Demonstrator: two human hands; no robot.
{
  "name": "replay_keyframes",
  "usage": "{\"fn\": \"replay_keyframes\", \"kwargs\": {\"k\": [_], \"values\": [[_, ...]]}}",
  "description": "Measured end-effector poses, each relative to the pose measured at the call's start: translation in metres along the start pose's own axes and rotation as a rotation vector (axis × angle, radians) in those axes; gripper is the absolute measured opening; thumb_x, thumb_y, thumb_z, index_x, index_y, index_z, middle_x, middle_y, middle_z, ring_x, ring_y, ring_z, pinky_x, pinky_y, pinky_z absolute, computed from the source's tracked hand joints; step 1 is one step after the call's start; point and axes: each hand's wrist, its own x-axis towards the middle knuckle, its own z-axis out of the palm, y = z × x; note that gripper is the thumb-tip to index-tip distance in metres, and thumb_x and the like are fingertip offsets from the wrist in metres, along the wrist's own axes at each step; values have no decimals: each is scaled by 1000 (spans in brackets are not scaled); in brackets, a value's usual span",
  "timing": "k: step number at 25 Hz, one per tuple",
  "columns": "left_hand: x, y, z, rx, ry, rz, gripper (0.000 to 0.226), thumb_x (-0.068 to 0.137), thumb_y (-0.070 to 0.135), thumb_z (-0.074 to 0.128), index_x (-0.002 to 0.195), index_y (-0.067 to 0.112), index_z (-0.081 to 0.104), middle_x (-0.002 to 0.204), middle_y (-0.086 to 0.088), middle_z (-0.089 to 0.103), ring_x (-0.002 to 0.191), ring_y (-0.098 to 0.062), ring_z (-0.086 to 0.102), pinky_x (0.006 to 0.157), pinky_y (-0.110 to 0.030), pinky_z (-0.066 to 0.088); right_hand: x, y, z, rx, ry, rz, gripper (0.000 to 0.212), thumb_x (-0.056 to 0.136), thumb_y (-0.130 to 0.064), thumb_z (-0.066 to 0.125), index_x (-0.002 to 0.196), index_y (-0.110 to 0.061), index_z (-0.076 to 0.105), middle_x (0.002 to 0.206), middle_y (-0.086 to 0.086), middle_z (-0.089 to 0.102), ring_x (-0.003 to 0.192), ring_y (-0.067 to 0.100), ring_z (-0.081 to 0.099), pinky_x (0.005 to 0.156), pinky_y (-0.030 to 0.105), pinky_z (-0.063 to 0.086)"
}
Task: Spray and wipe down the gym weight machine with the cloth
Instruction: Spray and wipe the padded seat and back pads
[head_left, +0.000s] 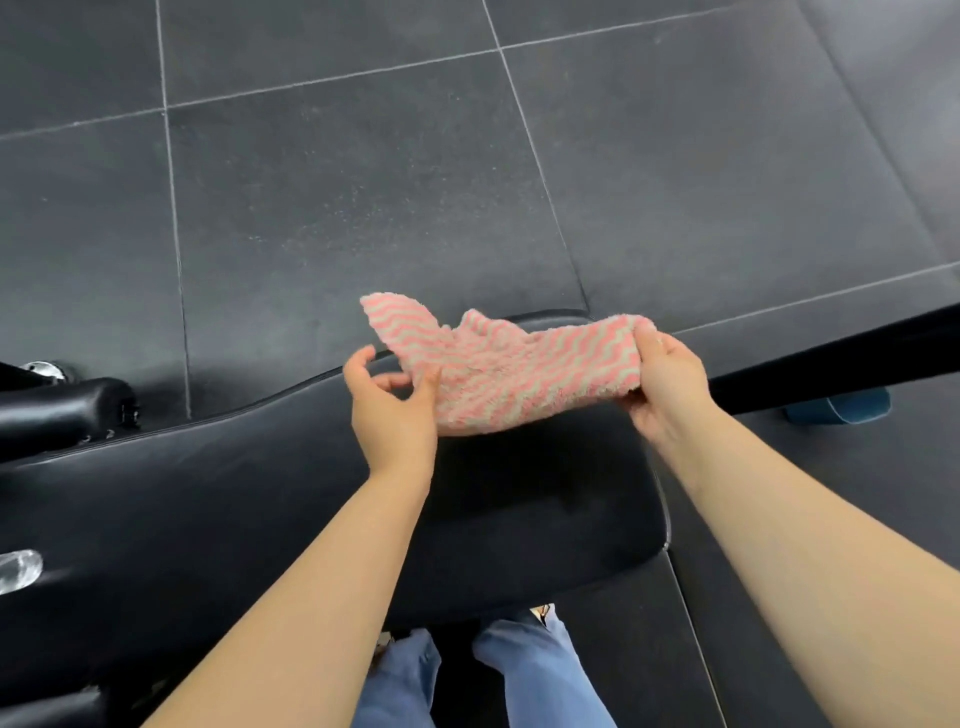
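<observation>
Both hands, left hand (395, 415) and right hand (670, 384), pinch the pink striped cloth (498, 369) above the black padded seat (260, 499) | risk: loose left pinch may drop it.

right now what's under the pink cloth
Below the pink cloth, held up by the left hand and right hand, lies the black padded bench. The strip of pad behind the cloth is covered from view.
</observation>
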Motion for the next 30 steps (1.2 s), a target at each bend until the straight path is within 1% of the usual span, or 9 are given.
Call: {"fn": "replay_keyframes", "kwargs": {"k": [3, 5, 11, 15, 19, 22, 25, 28, 30], "values": [[-19, -50, 5, 146, -181, -414, 36, 86, 5, 61, 119, 15, 50, 78, 0, 55, 61, -16, 46, 55, -27, 39, 9, 27, -26, -198, 121, 179, 12, 93, -19, 55, 84, -14, 60, 70, 2, 57, 60, 14, 52, 38, 16, 40], [-38, -78, 2, 272, -329, -525, 31, 85, 4, 61, 113, 13, 52, 78, -5, 54, 57, -16, 45, 49, -26, 38, 12, 49, -46, -278, 183, 270, 10, 92, -14, 54, 83, -13, 58, 69, 4, 52, 56, 14, 46, 34, 14, 35], [-29, -76, 37, 289, -231, -425, 31, 87, 18, 64, 110, 15, 43, 86, -1, 58, 76, -18, 59, 71, -32, 52, 20, 67, -75, -314, 80, 187, 15, 91, -25, 61, 98, -12, 59, 106, 6, 64, 100, 19, 61, 77, 30, 48], [-30, -81, 62, 385, -247, -237, 24, 89, 15, 57, 102, 12, 37, 75, 3, 48, 72, -16, 50, 61, -28, 41, 29, 64, -86, -347, 71, 60, 7, 92, -9, 55, 96, -6, 60, 108, 15, 65, 96, 23, 65, 71, 30, 54], [-50, -103, 41, 363, -280, -139, 17, 90, 6, 44, 99, 13, 32, 77, -13, 57, 64, -20, 48, 54, -29, 36, 25, 72, -107, -425, 222, 35, 5, 90, -9, 53, 86, -8, 56, 97, 13, 62, 85, 24, 64, 54, 28, 53], [-78, -131, 17, 453, -392, -182, 21, 87, 6, 49, 98, 14, 33, 66, -7, 52, 60, -20, 49, 54, -33, 39, 16, 101, -132, -622, 370, 59, 9, 87, -10, 48, 81, -10, 55, 93, 15, 62, 83, 31, 63, 66, 41, 57], [-100, -142, 9, 573, -360, -167, 26, 88, 17, 57, 103, 13, 36, 64, 2, 44, 60, -16, 47, 55, -31, 37, 2, 127, -148, -750, 470, 45, 24, 87, -8, 51, 110, -8, 54, 110, 15, 57, 99, 32, 54, 83, 42, 46], [-96, -134, 19, 580, -227, 167, 26, 88, 17, 60, 110, 11, 47, 95, 1, 52, 95, -20, 51, 74, -24, 40, -8, 129, -140, -926, 444, -244, 48, 83, -2, 60, 130, -1, 47, 135, 19, 46, 125, 35, 41, 102, 43, 34], [-84, -132, 38, 638, -237, 491, 40, 87, 11, 59, 124, 7, 45, 125, -11, 49, 119, -25, 41, 97, -35, 43, -6, 127, -121, -1080, 273, -559, 48, 83, 4, 58, 129, 0, 49, 144, 18, 39, 133, 32, 35, 106, 40, 32]]}}
